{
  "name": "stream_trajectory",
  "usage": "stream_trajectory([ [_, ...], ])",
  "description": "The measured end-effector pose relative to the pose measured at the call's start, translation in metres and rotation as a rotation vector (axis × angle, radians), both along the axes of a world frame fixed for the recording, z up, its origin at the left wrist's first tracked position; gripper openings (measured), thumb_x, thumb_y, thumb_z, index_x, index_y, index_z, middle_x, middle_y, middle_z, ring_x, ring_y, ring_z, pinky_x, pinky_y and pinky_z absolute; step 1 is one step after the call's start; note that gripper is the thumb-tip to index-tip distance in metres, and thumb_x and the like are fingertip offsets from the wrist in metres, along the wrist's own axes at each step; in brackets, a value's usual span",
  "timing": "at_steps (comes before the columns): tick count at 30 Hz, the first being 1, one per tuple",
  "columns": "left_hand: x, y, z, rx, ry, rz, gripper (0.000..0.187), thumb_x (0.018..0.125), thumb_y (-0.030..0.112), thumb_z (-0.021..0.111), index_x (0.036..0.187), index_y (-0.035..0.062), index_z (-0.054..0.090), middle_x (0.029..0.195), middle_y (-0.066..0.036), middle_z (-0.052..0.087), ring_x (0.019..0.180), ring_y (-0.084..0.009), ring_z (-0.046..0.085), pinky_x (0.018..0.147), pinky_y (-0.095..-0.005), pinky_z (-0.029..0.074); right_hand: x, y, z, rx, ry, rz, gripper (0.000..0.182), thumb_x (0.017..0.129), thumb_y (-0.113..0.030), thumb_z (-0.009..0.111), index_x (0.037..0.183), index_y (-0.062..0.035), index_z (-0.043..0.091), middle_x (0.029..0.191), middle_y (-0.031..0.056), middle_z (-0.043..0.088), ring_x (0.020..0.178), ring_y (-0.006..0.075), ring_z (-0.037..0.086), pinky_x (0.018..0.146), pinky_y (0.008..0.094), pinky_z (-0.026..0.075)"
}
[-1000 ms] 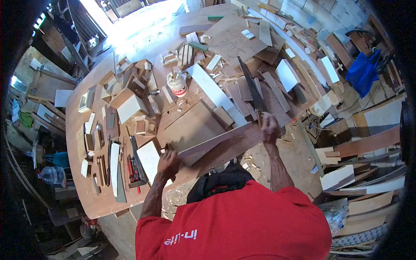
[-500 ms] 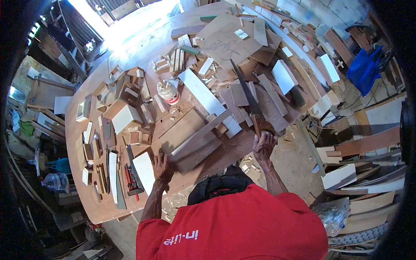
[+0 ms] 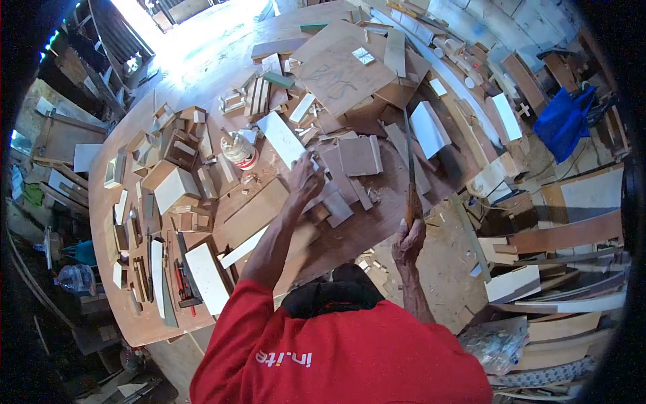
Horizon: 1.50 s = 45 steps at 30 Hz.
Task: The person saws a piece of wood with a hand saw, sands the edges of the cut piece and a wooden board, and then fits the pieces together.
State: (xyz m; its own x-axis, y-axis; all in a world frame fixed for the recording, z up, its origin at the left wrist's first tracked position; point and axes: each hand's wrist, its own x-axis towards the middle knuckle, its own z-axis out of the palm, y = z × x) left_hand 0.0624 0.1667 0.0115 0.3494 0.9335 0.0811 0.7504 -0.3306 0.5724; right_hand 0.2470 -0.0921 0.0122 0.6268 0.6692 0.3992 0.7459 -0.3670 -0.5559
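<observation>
My right hand [image 3: 409, 242] is closed round the wooden handle of a handsaw [image 3: 410, 148], whose long blade points away from me over the table's right side. My left hand [image 3: 307, 178] reaches forward over a long white board [image 3: 279, 135], its fingers curled down on the board and covering its middle. Below that hand lie grey-brown wood pieces [image 3: 336, 207]. A brown plank [image 3: 252, 212] lies left of my left forearm, and a narrow white strip [image 3: 243, 248] sits just in front of it. What lies directly under my left palm is hidden.
A plastic jar [image 3: 239, 151] with a red label stands mid-table among small wooden boxes [image 3: 176, 190] and offcuts. A hammer [image 3: 188, 276] and other tools lie at the left. A large brown sheet [image 3: 346, 74] lies at the back. Boards [image 3: 565, 232] are stacked on the right.
My left hand has left the brown plank near the front edge and moved forward and right onto the white board. The handsaw has swung more upright in my right hand.
</observation>
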Motion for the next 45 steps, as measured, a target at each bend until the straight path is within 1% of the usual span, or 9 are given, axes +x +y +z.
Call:
stream_trajectory([
  [3,0.056,0.016,0.015,-0.284,0.147,0.049,0.064,0.079,0.037,0.068,0.130,0.0054,0.044,0.103,-0.021,0.064,0.098,-0.0378,0.060,0.084,-0.0459,0.048,0.006,-0.002,-0.002,0.030,0.001,0.000,0.034,0.096,-0.026,0.053,0.107,0.0060,0.046,0.098,0.0261,0.050,0.092,0.0433,0.050,0.082,0.0498,0.040],
  [5,0.077,0.020,0.002,-0.198,0.152,0.063,0.067,0.078,0.039,0.069,0.131,0.0060,0.043,0.105,-0.021,0.064,0.099,-0.0380,0.060,0.086,-0.0463,0.047,0.009,-0.004,-0.005,0.006,0.059,-0.026,0.042,0.094,-0.024,0.053,0.121,0.0076,0.048,0.112,0.0294,0.054,0.102,0.0449,0.051,0.087,0.0507,0.039],
  [9,0.103,0.022,-0.001,-0.162,0.147,0.090,0.067,0.072,0.033,0.071,0.124,0.0012,0.042,0.124,-0.024,0.053,0.111,-0.0387,0.052,0.091,-0.0525,0.043,0.015,-0.007,-0.014,0.020,0.064,0.025,0.042,0.095,-0.028,0.051,0.115,0.0089,0.048,0.110,0.0304,0.053,0.100,0.0469,0.050,0.088,0.0519,0.038],
  [20,0.115,0.023,-0.010,-0.113,0.123,0.034,0.085,0.069,0.031,0.076,0.138,0.0056,0.034,0.132,-0.024,0.045,0.124,-0.0421,0.042,0.097,-0.0549,0.040,0.018,0.011,-0.004,-0.018,0.179,0.072,0.038,0.094,-0.025,0.055,0.111,0.0083,0.050,0.105,0.0306,0.053,0.096,0.0476,0.049,0.085,0.0540,0.038],
  [22,0.118,0.022,-0.003,-0.074,0.147,-0.055,0.089,0.068,0.031,0.076,0.141,0.0064,0.032,0.133,-0.024,0.043,0.127,-0.0428,0.041,0.099,-0.0553,0.039,0.017,0.013,-0.011,0.059,-0.049,0.059,0.035,0.095,-0.027,0.053,0.105,0.0060,0.048,0.095,0.0260,0.050,0.091,0.0441,0.050,0.081,0.0507,0.040],
  [26,0.121,0.021,-0.023,0.047,0.318,-0.401,0.111,0.058,0.026,0.082,0.149,0.0099,0.020,0.147,-0.019,0.027,0.138,-0.0436,0.023,0.100,-0.0779,0.021,0.016,0.016,-0.006,0.002,0.055,0.041,0.034,0.094,-0.027,0.054,0.104,0.0053,0.049,0.093,0.0249,0.050,0.089,0.0432,0.050,0.079,0.0501,0.040],
  [27,0.121,0.020,-0.018,0.048,0.315,-0.402,0.111,0.058,0.026,0.082,0.149,0.0099,0.020,0.147,-0.019,0.027,0.138,-0.0436,0.023,0.100,-0.0779,0.021,0.018,0.017,-0.006,0.002,0.052,0.041,0.034,0.094,-0.027,0.054,0.104,0.0053,0.049,0.093,0.0249,0.050,0.089,0.0432,0.050,0.079,0.0501,0.040],
  [35,0.100,0.007,0.032,0.188,0.179,-0.506,0.118,0.054,0.028,0.085,0.150,0.0137,0.019,0.144,-0.016,0.031,0.139,-0.0378,0.024,0.100,-0.0778,0.017,0.025,0.028,0.000,0.020,0.098,0.072,0.035,0.095,-0.029,0.053,0.103,0.0040,0.051,0.097,0.0257,0.052,0.091,0.0432,0.051,0.080,0.0494,0.040],
  [45,-0.033,-0.020,0.100,0.192,0.310,-0.419,0.117,0.050,0.023,0.086,0.148,0.0169,0.023,0.147,-0.017,0.028,0.142,-0.0393,0.020,0.102,-0.0783,0.013,-0.005,0.071,-0.009,-0.032,0.002,0.173,0.036,0.094,-0.030,0.051,0.102,0.0045,0.055,0.097,0.0238,0.055,0.092,0.0423,0.052,0.084,0.0520,0.040],
])
